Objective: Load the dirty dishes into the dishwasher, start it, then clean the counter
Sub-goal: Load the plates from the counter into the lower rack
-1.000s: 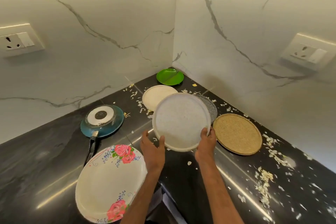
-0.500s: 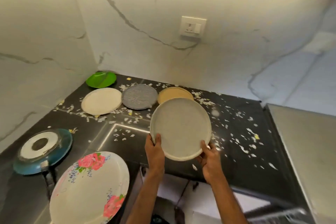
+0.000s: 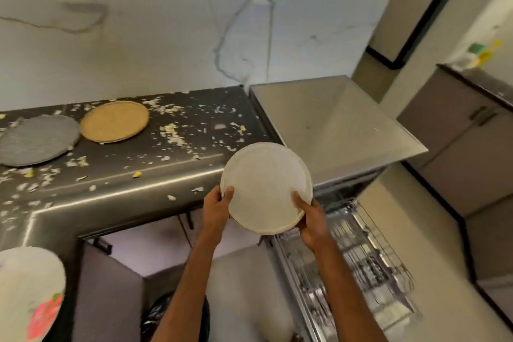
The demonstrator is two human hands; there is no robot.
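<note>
While both hands hold it by its near edge, the white plate point(image 3: 266, 183) hangs in the air just off the front corner of the dark bench point(image 3: 111, 194), its face tilted up towards the camera. The left hand point(image 3: 215, 207) grips the plate's left rim, with the thumb pressed on the upper face and the fingers curled out of sight behind. The right hand point(image 3: 315, 223) grips the lower right rim the same way, its thumb lying across the face. Below and to the right of the plate, the wire dishwasher rack point(image 3: 361, 258) stands out from under the machine's steel top point(image 3: 333, 125).

On the bench a tan plate point(image 3: 114, 121) lies flat near the wall with a grey plate point(image 3: 37, 139) just beside it on the left. Pale food scraps point(image 3: 172, 130) are scattered across the dark surface around them. A flowered plate point(image 3: 30, 280), blurred, shows at the lower left edge.
</note>
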